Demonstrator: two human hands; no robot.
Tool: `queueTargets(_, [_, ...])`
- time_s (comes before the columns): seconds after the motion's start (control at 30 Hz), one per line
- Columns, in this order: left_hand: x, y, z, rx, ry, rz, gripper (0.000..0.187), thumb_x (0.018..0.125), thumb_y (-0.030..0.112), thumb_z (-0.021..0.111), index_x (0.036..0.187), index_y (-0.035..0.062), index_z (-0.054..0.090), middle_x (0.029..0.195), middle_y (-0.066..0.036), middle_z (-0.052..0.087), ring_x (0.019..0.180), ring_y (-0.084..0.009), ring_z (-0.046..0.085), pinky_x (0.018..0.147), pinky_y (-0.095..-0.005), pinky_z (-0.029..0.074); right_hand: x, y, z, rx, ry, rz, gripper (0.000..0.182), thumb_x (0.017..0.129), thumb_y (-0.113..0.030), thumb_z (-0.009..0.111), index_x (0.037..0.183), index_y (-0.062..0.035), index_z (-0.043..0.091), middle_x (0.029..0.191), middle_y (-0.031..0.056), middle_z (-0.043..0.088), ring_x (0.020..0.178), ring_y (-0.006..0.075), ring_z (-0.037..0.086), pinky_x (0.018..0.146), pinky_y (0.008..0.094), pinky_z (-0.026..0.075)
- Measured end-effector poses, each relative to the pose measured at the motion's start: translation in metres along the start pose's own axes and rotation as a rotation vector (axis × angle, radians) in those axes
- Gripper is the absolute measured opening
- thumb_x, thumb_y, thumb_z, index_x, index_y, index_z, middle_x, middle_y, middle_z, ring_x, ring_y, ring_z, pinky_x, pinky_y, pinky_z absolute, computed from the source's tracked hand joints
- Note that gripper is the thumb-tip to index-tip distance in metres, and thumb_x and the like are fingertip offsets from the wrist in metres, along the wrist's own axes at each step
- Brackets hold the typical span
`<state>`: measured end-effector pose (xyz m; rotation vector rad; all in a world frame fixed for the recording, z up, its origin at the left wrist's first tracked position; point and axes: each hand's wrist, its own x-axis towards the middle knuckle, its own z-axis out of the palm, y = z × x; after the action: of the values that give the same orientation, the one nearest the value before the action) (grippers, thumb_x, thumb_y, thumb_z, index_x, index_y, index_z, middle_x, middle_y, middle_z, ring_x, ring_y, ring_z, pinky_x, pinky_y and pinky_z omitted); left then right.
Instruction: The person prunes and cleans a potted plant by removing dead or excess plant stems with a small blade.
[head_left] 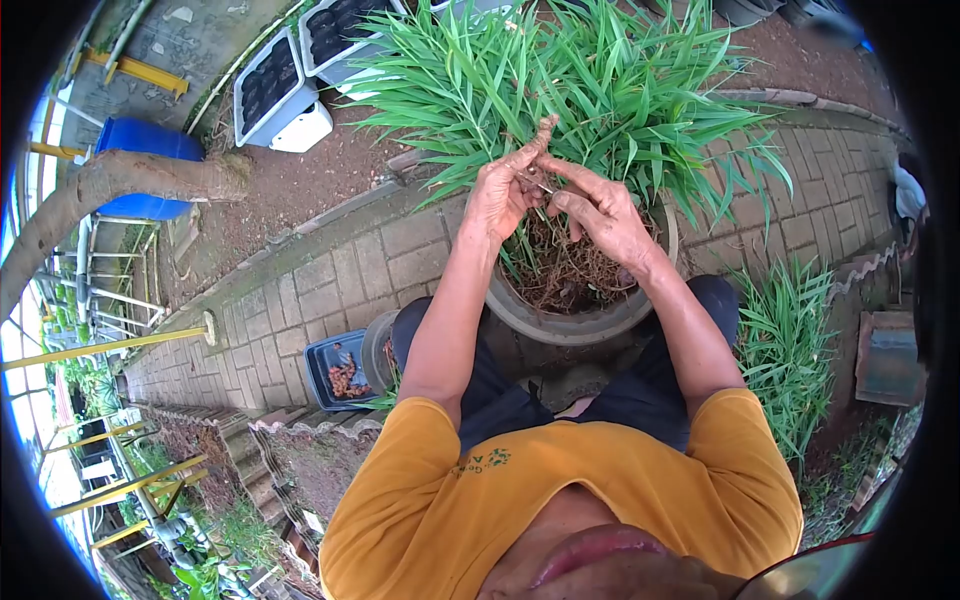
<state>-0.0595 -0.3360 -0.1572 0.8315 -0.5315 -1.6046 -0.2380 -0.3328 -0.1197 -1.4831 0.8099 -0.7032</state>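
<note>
My left hand [502,200] and my right hand [603,218] meet over a large round pot [560,335]. Their soil-stained fingers are closed together around a small brown piece of root [534,184], mostly covered by the fingers. Below them, a tangle of thin brown roots and soil [565,265] fills the near part of the pot. Long green leafy stems [600,90] spread out from beyond my hands, leaning over the far rim.
To the left of my legs, a blue tray [318,375] holds reddish-brown knobby pieces [347,378]. Cut leafy stems [790,360] lie on the right. Grey-white planters [270,90], a blue barrel [150,145] and a bent trunk [130,178] stand at upper left. Brick paving [300,290] runs underneath.
</note>
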Motion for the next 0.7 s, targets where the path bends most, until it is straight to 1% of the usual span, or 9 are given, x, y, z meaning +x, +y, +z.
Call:
queueTargets(0.03, [0.002, 0.000, 0.000, -0.013, -0.019, -0.008, 0.036, 0.085, 0.028, 0.068, 0.112, 0.0037, 0.066, 0.100, -0.001, 0.069, 0.062, -0.0039, 0.057, 0.047, -0.0192, 0.040, 0.000, 0.000, -0.001, -0.047, -0.009, 0.007, 0.042, 0.089, -0.010, 0.055, 0.131, -0.0106, 0.054, 0.085, 0.0116, 0.067, 0.058, 0.0095, 0.056, 0.057, 0.0261, 0.048])
queueTargets(0.13, [-0.001, 0.005, 0.003, -0.049, -0.113, -0.044, 0.037, 0.088, 0.028, 0.065, 0.114, 0.0028, 0.065, 0.107, -0.003, 0.068, 0.059, -0.0012, 0.054, 0.046, -0.0178, 0.038, -0.002, 0.001, -0.001, -0.184, 0.025, -0.140, 0.040, 0.090, -0.010, 0.054, 0.130, -0.0103, 0.054, 0.101, 0.0167, 0.068, 0.076, 0.0204, 0.066, 0.071, 0.0326, 0.052])
queueTargets(0.23, [-0.003, 0.005, 0.016, -0.036, -0.051, 0.021, 0.037, 0.090, 0.031, 0.063, 0.113, 0.0015, 0.064, 0.111, -0.005, 0.067, 0.059, 0.0003, 0.053, 0.045, -0.0176, 0.038, -0.003, 0.004, 0.000, -0.356, 0.050, -0.249, 0.040, 0.091, -0.010, 0.053, 0.131, -0.0099, 0.052, 0.117, 0.0175, 0.063, 0.099, 0.0317, 0.065, 0.085, 0.0384, 0.051])
queueTargets(0.33, [-0.003, 0.004, 0.019, -0.038, -0.053, 0.036, 0.037, 0.092, 0.032, 0.060, 0.110, -0.0003, 0.064, 0.113, -0.006, 0.067, 0.061, -0.0003, 0.055, 0.045, -0.0181, 0.041, -0.005, 0.007, 0.001, -0.369, 0.084, -0.352, 0.041, 0.092, -0.010, 0.053, 0.132, -0.0103, 0.050, 0.121, 0.0178, 0.060, 0.106, 0.0367, 0.060, 0.088, 0.0401, 0.050])
queueTargets(0.5, [-0.002, 0.002, 0.025, 0.014, -0.044, 0.086, 0.037, 0.092, 0.031, 0.059, 0.107, -0.0023, 0.064, 0.114, -0.009, 0.066, 0.067, -0.0041, 0.060, 0.051, -0.0194, 0.048, -0.004, 0.006, 0.006, -0.287, 0.071, -0.282, 0.041, 0.092, -0.011, 0.052, 0.133, -0.0093, 0.049, 0.122, 0.0191, 0.059, 0.106, 0.0363, 0.060, 0.088, 0.0405, 0.050])
queueTargets(0.57, [-0.004, 0.003, 0.029, -0.009, -0.047, 0.093, 0.037, 0.092, 0.031, 0.060, 0.106, -0.0028, 0.065, 0.114, -0.010, 0.066, 0.072, -0.0067, 0.063, 0.057, -0.0209, 0.050, -0.004, 0.009, 0.007, -0.274, 0.079, -0.297, 0.041, 0.093, -0.011, 0.052, 0.134, -0.0103, 0.049, 0.120, 0.0166, 0.061, 0.091, 0.0274, 0.060, 0.078, 0.0366, 0.050])
queueTargets(0.6, [-0.004, 0.003, 0.028, -0.024, -0.043, 0.086, 0.037, 0.092, 0.031, 0.060, 0.106, -0.0029, 0.065, 0.113, -0.010, 0.067, 0.076, -0.0079, 0.064, 0.060, -0.0219, 0.051, -0.003, 0.013, 0.009, -0.263, 0.084, -0.310, 0.041, 0.094, -0.012, 0.051, 0.135, -0.0116, 0.049, 0.119, 0.0137, 0.062, 0.076, 0.0186, 0.059, 0.069, 0.0330, 0.051])
queueTargets(0.67, [-0.004, 0.005, 0.024, -0.019, -0.034, 0.071, 0.037, 0.091, 0.031, 0.062, 0.105, -0.0031, 0.065, 0.112, -0.011, 0.067, 0.081, -0.0095, 0.065, 0.066, -0.0233, 0.052, -0.003, 0.014, 0.010, -0.235, 0.073, -0.280, 0.040, 0.094, -0.012, 0.051, 0.134, -0.0114, 0.050, 0.118, 0.0135, 0.063, 0.075, 0.0178, 0.060, 0.068, 0.0322, 0.051])
queueTargets(0.7, [-0.002, 0.006, 0.022, -0.001, -0.035, 0.063, 0.037, 0.090, 0.031, 0.063, 0.105, -0.0031, 0.065, 0.112, -0.012, 0.067, 0.083, -0.0099, 0.065, 0.068, -0.0238, 0.052, -0.005, 0.005, 0.008, -0.222, 0.059, -0.239, 0.039, 0.094, -0.012, 0.052, 0.133, -0.0100, 0.051, 0.118, 0.0162, 0.062, 0.089, 0.0258, 0.061, 0.077, 0.0351, 0.051])
